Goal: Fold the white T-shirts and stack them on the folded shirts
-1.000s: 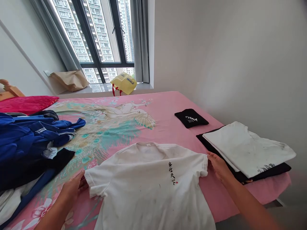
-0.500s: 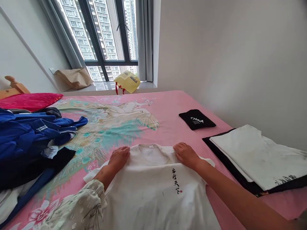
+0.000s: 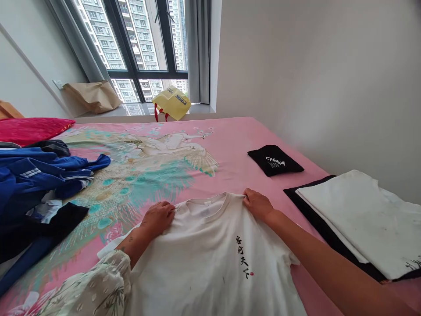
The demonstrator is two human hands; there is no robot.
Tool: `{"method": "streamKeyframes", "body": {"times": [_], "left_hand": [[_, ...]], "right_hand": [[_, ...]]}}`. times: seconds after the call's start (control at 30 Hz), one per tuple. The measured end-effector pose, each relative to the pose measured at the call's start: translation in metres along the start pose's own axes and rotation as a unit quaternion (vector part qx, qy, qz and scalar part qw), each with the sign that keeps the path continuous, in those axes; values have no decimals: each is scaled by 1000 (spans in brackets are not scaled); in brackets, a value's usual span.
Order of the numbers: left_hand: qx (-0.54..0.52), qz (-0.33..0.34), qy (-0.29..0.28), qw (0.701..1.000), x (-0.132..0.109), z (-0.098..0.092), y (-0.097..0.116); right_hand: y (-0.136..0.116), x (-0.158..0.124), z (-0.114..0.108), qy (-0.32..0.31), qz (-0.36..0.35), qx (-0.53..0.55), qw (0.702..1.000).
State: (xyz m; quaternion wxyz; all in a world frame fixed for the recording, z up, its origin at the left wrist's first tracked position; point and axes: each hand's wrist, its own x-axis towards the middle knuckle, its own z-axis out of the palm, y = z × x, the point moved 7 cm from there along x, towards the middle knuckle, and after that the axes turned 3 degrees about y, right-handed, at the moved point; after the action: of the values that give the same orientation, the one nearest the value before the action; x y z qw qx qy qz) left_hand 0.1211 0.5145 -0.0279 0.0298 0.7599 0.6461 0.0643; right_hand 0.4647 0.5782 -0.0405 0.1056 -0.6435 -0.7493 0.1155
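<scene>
A white T-shirt [image 3: 210, 259] with small black characters on its chest lies front-up on the pink bedspread [image 3: 230, 145]. My left hand [image 3: 159, 216] pinches the left shoulder beside the collar. My right hand [image 3: 258, 204] pinches the right shoulder, and the cloth there is raised a little off the bed. Both hands are closed on the fabric.
A stack of folded shirts [image 3: 358, 215], white on black, lies at the right edge by the wall. A small folded black cloth [image 3: 274, 160] sits behind it. Blue and dark clothes [image 3: 36, 184] are heaped at the left. A yellow bag [image 3: 171, 103] and brown paper [image 3: 92, 95] rest on the windowsill.
My hands went from the sleeve ends to the shoulders by the collar. They now grip the cloth, and the collar edge is lifted slightly.
</scene>
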Motion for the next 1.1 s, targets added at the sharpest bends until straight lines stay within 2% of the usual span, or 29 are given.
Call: {"method": "streamKeyframes", "body": {"times": [0.1,0.17,0.27,0.33,0.43,0.53,0.63,0.73,0.87,1.0,1.1], "left_hand": [[8,-29,-5,1000,4,0,-3],[-14,-61,18,998,8,-4,-11],[-98,-132,61,984,8,-6,-28],[-158,-152,35,975,6,2,-34],[-191,-133,-27,972,6,13,-33],[-130,-109,9,986,15,2,-35],[-65,-92,39,993,28,-4,-37],[-49,-119,11,992,38,13,-45],[-72,-184,-26,980,43,32,-62],[-102,-149,-76,981,50,26,-56],[-98,-105,-71,987,56,17,-39]], "right_hand": [[-3,3,6,19,-22,-28,999],[-2,4,9,21,-17,-37,999],[-2,7,13,9,1,-50,999],[-5,9,15,3,1,-65,998],[-7,12,17,-5,6,-86,996],[-4,18,17,-16,17,-87,996],[0,27,16,6,15,-84,996],[7,35,22,15,18,-86,996],[11,41,32,-13,-4,-76,997],[-2,48,28,-43,-23,-82,995],[-29,53,27,-22,-80,-79,993]]}}
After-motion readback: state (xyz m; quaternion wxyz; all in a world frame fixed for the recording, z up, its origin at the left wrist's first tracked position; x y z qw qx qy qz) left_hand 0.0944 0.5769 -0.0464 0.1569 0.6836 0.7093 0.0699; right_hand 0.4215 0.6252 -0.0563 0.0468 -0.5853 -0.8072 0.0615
